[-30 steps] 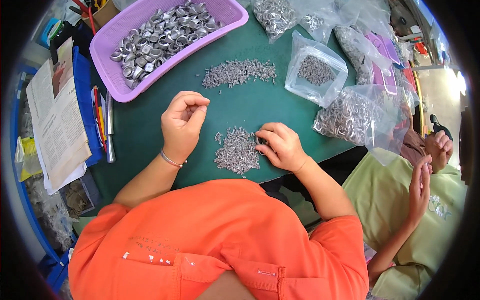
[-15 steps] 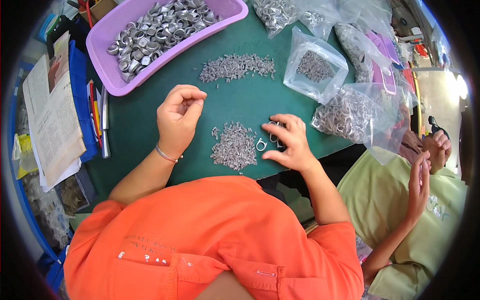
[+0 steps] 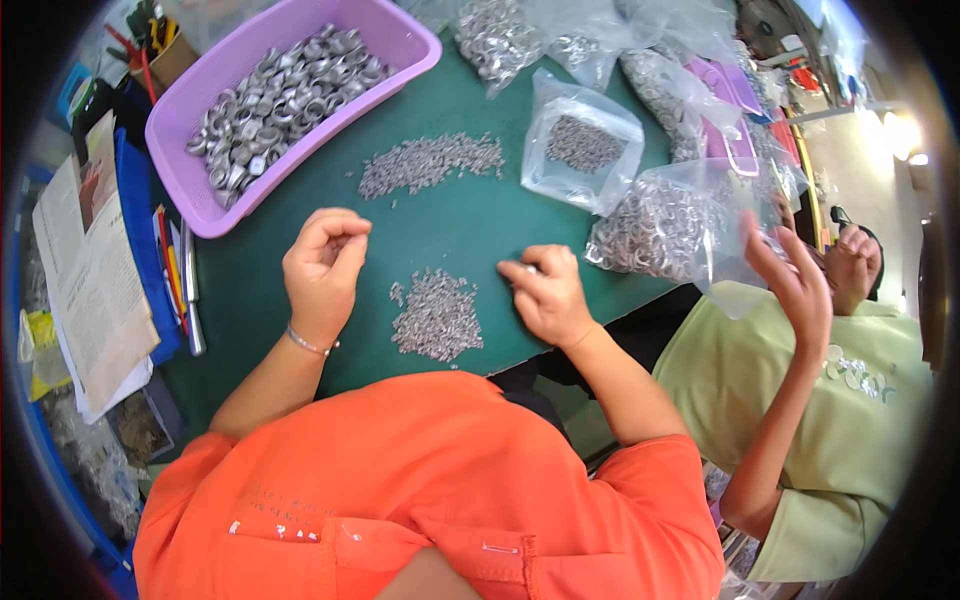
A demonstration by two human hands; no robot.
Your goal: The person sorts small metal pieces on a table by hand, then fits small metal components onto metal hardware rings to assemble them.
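My left hand (image 3: 325, 262) is held over the green table with its fingers curled and the thumb against the forefinger. What it pinches, if anything, is hidden. To its right lies a heap of tiny grey metal pieces (image 3: 437, 315) near the front edge. Beyond that heap, on its right side, my right hand (image 3: 550, 298) is closed, palm down. A bit of silvery metal shows between its fingers, where metal rings are mostly covered. A second, longer heap of small grey pieces (image 3: 430, 165) is spread farther back.
A purple basket (image 3: 290, 150) of metal rings stands at the back left. An open clear bag (image 3: 583, 195) holds small pieces; a bag of rings (image 3: 650, 225) lies beside it. Papers (image 3: 95, 260) and pens (image 3: 175, 275) are left. A co-worker in green (image 3: 790, 400) sits at right.
My right hand has closed over the rings that lay loose beside the near heap, and they no longer show on the table. My left hand stays curled. The co-worker's raised hand has shifted.
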